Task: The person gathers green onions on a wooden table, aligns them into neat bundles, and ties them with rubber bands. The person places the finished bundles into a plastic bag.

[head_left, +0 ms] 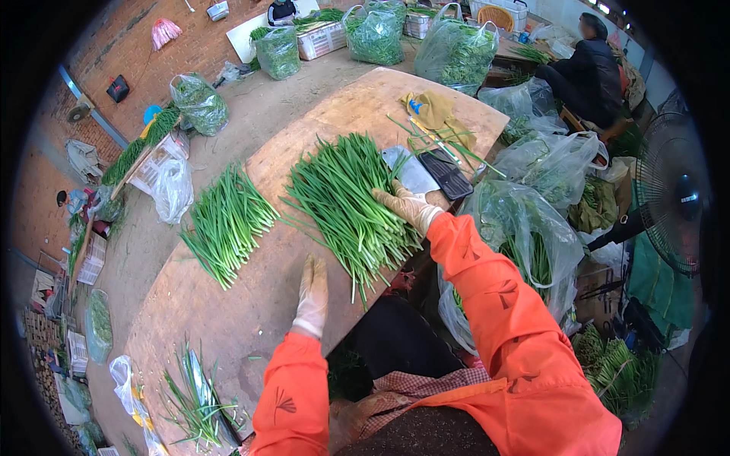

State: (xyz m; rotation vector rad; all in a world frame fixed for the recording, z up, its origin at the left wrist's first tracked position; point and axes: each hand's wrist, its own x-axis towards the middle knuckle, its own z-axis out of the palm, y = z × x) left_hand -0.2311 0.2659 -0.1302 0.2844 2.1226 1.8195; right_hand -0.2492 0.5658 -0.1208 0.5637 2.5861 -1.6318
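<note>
A large heap of green garlic chives (348, 199) lies on the wooden tabletop (228, 325), pale cut ends towards me. My right hand (408, 205), in a pale glove, rests against the heap's right side, thumb apart from the fingers. Below the heap's left side is my left hand (312, 293), gloved too, held edge-on and straight with nothing in it. A smaller pile of chives (228, 222) lies further left. Just beyond my right hand lies a cleaver (410, 168), its blade partly behind chive leaves, next to a black case (445, 174).
A long knife (199, 382) lies under loose chives at the table's near left. An olive cloth (436, 111) lies at the far end. Plastic bags of greens (524, 239) crowd the right side, by a standing fan (673, 194). A seated person (593, 74) is beyond.
</note>
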